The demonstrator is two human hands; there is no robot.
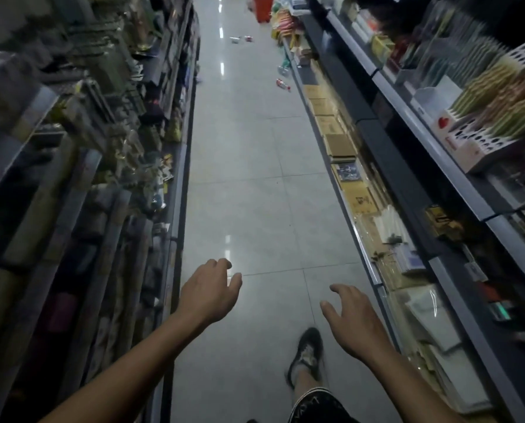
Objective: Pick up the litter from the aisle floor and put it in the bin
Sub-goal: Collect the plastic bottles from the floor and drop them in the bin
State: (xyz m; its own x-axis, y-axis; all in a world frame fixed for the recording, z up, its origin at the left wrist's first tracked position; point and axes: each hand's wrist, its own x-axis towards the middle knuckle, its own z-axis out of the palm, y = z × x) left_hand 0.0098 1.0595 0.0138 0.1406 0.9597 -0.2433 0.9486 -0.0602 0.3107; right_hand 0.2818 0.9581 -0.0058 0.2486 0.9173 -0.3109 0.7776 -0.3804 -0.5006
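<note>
The person stands in a narrow aisle between stocked shelves, with both hands out in front at about waist height. The left hand (211, 290) is empty, its fingers loosely curled and spread. The right hand (351, 315) is empty too, palm down with the fingers apart. The two hands are well apart from each other and clamp on nothing.

The litter lies far ahead of the hands, up the aisle floor (249, 190). The nearest piece is a small red-and-white bottle (282, 84) lying on its side, close against the foot of the right-hand shelf (374, 138). Its long axis seems to run roughly across the aisle, though it is too small to be sure. Just beyond it, a greenish wrapper (283, 68) rests near the same shelf foot. Farther still, two small pieces (241, 39) lie near the middle of the floor. A red thing (262, 9) stands at the far end on the right; it may be the bin, but that cannot be told from here.

Since the nearest litter hugs the right side, the right hand is probably the better placed for it. Nothing is within reach yet, so the person would likely have to walk forward and stoop first. One shoe (307, 355) shows below the right hand.
</note>
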